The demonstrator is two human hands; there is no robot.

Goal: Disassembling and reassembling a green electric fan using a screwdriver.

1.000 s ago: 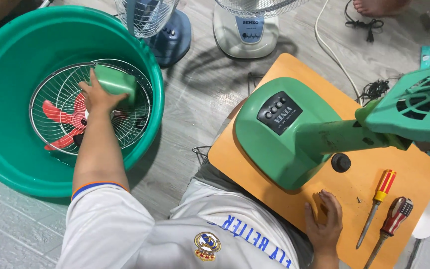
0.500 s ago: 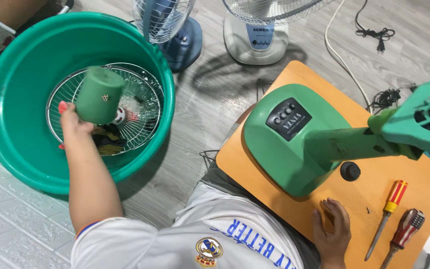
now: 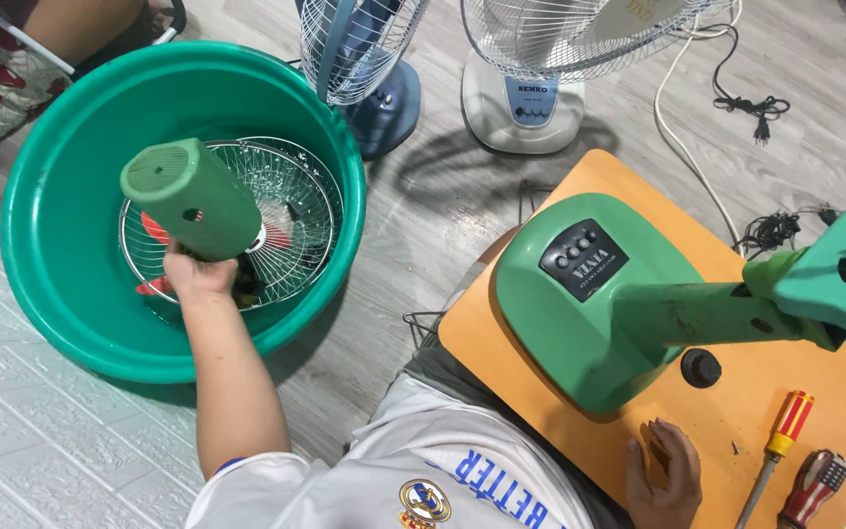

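Green plastic motor cover (image 3: pixel 191 199), cup-shaped with one side hole, is gripped in our left hand (image 3: pixel 200 275), fingers wrapped around its lower end. It is held tilted above the wire fan guard (image 3: pixel 291 220), which lies in the teal plastic basin (image 3: pixel 70 294). Red fan blades (image 3: pixel 154 227) show through the guard beneath it.

Our right hand (image 3: pixel 666 470) rests on the orange board (image 3: pixel 834 392), fingers curled loosely over something small; what it is we cannot tell.

Risks, as we judge them: the cover is held by one end only, so a slack grip could drop it onto the guard and bend the wires or crack the plastic. The green fan base (image 3: pixel 589 294) lies tipped on the board with its stem overhanging; a knock could roll it onto the two screwdrivers (image 3: pixel 785 441) or off the edge. The small black knob (image 3: pixel 701 367) sits loose and could roll away.

Surface: grey wood-look flooring, with a pale brick-patterned mat at our left. Two standing fans (image 3: pixel 531 88) are just beyond, and cords (image 3: pixel 736 98) trail across the floor. Another person's patterned clothing shows at top left.
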